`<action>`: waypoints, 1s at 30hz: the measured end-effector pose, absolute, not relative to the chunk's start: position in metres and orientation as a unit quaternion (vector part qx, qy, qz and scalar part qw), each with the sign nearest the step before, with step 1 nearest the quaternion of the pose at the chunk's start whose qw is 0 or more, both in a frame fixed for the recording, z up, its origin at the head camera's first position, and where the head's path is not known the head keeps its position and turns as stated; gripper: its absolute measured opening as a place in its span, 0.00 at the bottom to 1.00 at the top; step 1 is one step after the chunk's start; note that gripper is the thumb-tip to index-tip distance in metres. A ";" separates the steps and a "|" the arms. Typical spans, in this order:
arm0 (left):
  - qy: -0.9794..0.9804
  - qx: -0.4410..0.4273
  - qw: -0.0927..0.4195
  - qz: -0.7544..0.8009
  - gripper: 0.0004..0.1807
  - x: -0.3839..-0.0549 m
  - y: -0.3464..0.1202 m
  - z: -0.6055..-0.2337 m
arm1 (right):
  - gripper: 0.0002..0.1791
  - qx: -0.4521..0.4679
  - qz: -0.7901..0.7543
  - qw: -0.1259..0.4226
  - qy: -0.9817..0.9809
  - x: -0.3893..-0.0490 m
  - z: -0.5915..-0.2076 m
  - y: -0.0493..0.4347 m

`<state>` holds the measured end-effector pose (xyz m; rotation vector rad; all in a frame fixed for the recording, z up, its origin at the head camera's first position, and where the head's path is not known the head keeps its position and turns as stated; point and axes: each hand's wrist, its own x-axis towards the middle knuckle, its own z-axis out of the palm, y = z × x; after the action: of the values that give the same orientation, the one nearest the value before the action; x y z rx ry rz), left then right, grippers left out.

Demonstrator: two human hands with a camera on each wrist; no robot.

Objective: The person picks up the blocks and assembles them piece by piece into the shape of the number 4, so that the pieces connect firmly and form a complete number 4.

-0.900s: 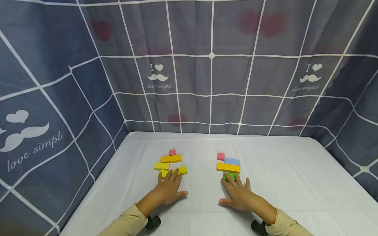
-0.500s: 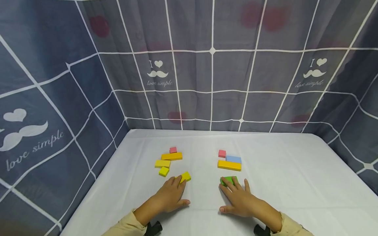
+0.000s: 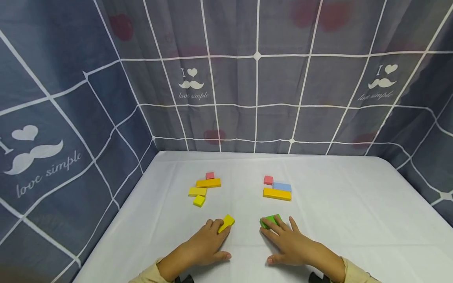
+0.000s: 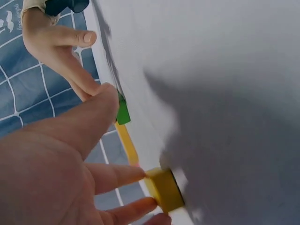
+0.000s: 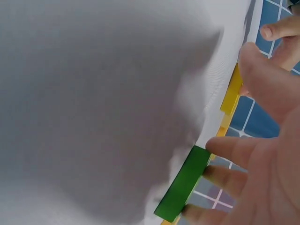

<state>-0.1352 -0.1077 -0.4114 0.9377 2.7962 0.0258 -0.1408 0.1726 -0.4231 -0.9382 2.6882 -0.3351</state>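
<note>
My left hand point(image 3: 205, 247) rests its outstretched fingertips on a yellow block point(image 3: 228, 221), which pokes out past the index finger. The left wrist view shows straight fingers against that yellow block point(image 4: 164, 190), the thumb held apart. To the right, my right hand point(image 3: 291, 244) lies with spread fingers over a small green block point(image 3: 271, 220). In the right wrist view, several fingertips touch one long side of the green block point(image 5: 183, 185), and the thumb stays off it. Both blocks are on the white table point(image 3: 339, 200), partly covered by fingers in the head view.
Behind the left hand lie a small yellow block point(image 3: 199, 201), a longer yellow block point(image 3: 197, 191), an orange-yellow bar point(image 3: 209, 183) and a red cube point(image 3: 210, 175). Behind the right are another orange-yellow bar point(image 3: 277, 194), a blue block point(image 3: 282, 186) and a red cube point(image 3: 268, 180).
Both hands have drawn back toward the person, sliding the yellow block and the green block away from the others and closer to each other. The remaining blocks stay put on the table.
</note>
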 end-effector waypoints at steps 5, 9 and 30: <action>0.932 0.343 0.109 0.051 0.35 -0.142 -0.108 -0.413 | 0.46 -0.343 -0.125 0.147 0.919 -0.145 -0.420 0.173; 0.930 0.351 0.084 0.064 0.32 -0.148 -0.108 -0.416 | 0.40 -0.359 -0.149 0.117 0.914 -0.150 -0.419 0.174; 0.932 0.360 0.028 -0.002 0.28 -0.152 -0.110 -0.428 | 0.30 -0.298 -0.151 0.066 0.940 -0.169 -0.427 0.164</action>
<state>-0.1523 -0.1096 -0.4279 1.1124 2.8779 -0.0064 -0.1685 0.1644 -0.4270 -0.8988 2.8365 -0.4562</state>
